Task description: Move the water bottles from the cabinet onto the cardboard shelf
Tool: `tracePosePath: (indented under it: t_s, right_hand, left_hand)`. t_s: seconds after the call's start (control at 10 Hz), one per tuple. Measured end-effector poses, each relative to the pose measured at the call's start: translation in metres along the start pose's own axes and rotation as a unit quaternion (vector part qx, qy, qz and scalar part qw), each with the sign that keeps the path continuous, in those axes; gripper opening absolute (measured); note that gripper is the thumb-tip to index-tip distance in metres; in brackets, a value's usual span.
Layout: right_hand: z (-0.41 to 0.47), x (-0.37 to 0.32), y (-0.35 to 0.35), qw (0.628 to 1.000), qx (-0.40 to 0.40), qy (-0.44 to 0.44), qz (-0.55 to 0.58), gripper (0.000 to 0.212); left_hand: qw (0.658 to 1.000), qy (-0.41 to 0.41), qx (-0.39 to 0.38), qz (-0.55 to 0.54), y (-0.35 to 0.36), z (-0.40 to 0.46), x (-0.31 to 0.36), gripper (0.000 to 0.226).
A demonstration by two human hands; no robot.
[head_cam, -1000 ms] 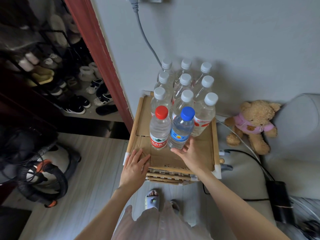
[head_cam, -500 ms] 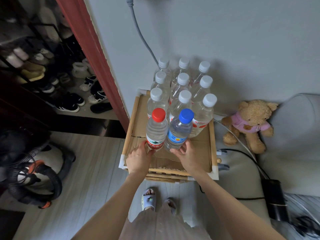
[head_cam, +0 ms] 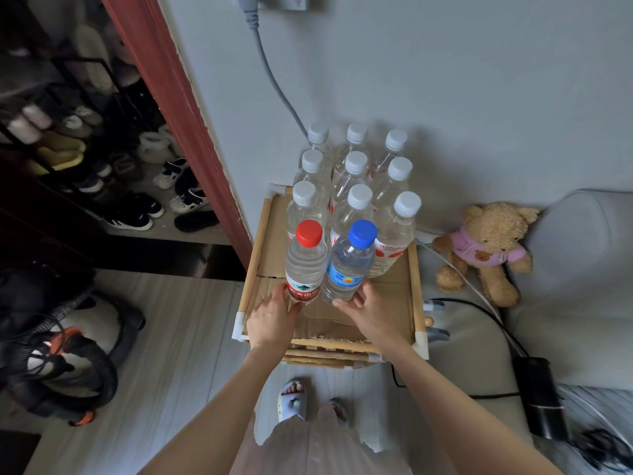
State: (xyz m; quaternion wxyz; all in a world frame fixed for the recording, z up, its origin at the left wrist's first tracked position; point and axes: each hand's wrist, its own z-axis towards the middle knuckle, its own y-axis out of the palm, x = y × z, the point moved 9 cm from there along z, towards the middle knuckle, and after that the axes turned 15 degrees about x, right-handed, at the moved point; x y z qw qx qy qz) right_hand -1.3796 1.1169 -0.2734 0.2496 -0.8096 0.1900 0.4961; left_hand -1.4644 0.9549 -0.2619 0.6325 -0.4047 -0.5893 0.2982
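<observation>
On the cardboard shelf (head_cam: 394, 293) with wooden rails stand several white-capped water bottles (head_cam: 394, 231) in rows against the wall. In front of them stand a red-capped bottle (head_cam: 306, 265) and a blue-capped bottle (head_cam: 349, 265), side by side and upright. My left hand (head_cam: 270, 320) holds the base of the red-capped bottle, with the thumb on its left side. My right hand (head_cam: 370, 313) curls round the base of the blue-capped bottle. Both bottle bases are partly hidden by my fingers.
A teddy bear (head_cam: 486, 248) leans on a grey sofa (head_cam: 582, 252) right of the shelf, with cables and a black adapter (head_cam: 537, 395) nearby. A vacuum cleaner (head_cam: 58, 347) sits on the floor at left. A shoe rack (head_cam: 102, 159) fills the doorway behind it.
Both hands left the flat cardboard at the shelf's front and moved forward to the bases of the red-capped and blue-capped bottles, closing around them.
</observation>
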Motion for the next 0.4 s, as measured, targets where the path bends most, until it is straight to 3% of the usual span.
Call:
tracePosePath:
  t_s: [0.1,0.3,0.4]
  right_hand:
    - [-0.001,-0.001,0.000,1.000,-0.002,0.004,-0.014,0.067]
    - [-0.011,0.004,-0.004,0.998,-0.016,0.026,-0.060,0.087]
    - [-0.016,0.004,-0.031,0.997,0.041,0.036,-0.049,0.077]
  left_hand:
    - [0.996,0.083,-0.010,-0.044,0.006,-0.008,-0.001,0.054]
    - [0.978,0.191,-0.006,0.089,0.015,-0.022,-0.019,0.071]
    - [0.981,0.174,-0.028,0.086,0.019,-0.022,-0.019,0.075]
